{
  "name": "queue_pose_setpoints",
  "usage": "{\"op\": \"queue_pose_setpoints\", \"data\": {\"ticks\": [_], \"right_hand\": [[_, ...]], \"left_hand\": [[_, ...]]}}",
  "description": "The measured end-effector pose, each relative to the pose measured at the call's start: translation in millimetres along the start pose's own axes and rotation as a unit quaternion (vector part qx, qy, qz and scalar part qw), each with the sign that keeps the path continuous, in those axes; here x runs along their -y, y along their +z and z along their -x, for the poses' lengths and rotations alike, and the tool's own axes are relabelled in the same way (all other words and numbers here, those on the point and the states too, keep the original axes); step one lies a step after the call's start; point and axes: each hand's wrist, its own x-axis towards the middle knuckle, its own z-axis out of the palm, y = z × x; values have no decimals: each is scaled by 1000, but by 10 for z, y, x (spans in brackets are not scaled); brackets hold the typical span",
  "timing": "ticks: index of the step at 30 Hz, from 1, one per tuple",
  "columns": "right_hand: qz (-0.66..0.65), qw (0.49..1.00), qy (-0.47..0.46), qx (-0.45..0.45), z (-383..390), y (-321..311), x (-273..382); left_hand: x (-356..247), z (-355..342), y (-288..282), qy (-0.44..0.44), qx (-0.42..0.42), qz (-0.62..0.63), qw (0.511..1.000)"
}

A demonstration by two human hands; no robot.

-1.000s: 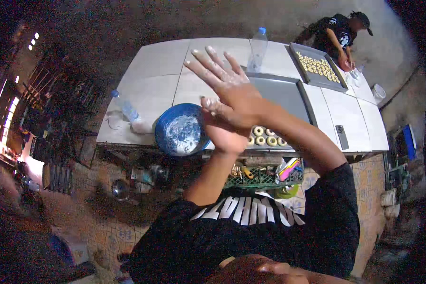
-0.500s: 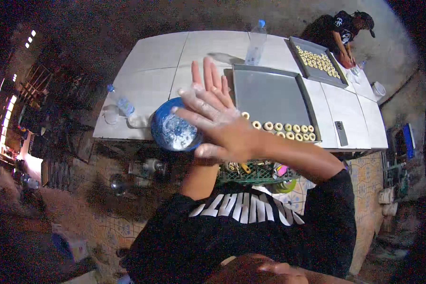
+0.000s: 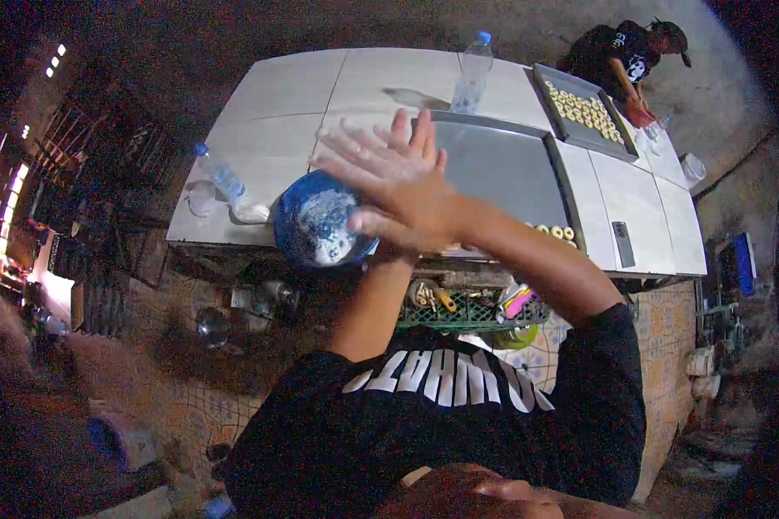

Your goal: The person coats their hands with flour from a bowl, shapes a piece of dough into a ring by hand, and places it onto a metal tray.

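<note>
My right hand [image 3: 402, 186], dusted with white powder, lies across my left hand [image 3: 420, 136], its fingers spread and blurred by motion. The left hand's fingers stick up behind it, apart; its palm is hidden. Both hands hold nothing. Just left of and below them is a blue bowl [image 3: 316, 233] with white powder on its inside. Behind them lies a metal tray [image 3: 502, 173], with dough rings [image 3: 556, 232] along its near edge, partly covered by my right arm.
The tiled table [image 3: 277, 91] carries bottles [image 3: 474, 73] [image 3: 223, 177], a second tray [image 3: 595, 147] of dough rings and a dark phone-like object [image 3: 623, 244]. A co-worker [image 3: 606, 56] bends at the far right corner. A green crate [image 3: 446, 316] sits below.
My hands have shifted against each other: my right hand's fingers dropped leftward, then rose again, while my left hand's fingers came out behind them and moved slightly right.
</note>
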Motion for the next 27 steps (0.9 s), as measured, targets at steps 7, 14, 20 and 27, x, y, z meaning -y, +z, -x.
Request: {"op": "queue_pose_setpoints", "data": {"ticks": [7,14,20,27], "right_hand": [[76,994,41,71,246,6,-236],[-168,928,327,-59,89,430,-199],[-319,893,297,-109,183,-299,-520],[-230,935,217,-163,332,-359,-316]], "left_hand": [[-113,-41,-86,-34,14,324,945],[140,-36,-397,-103,-25,156,982],[-49,29,-238,-146,-171,195,955],[-17,-48,-337,-89,-79,359,926]]}}
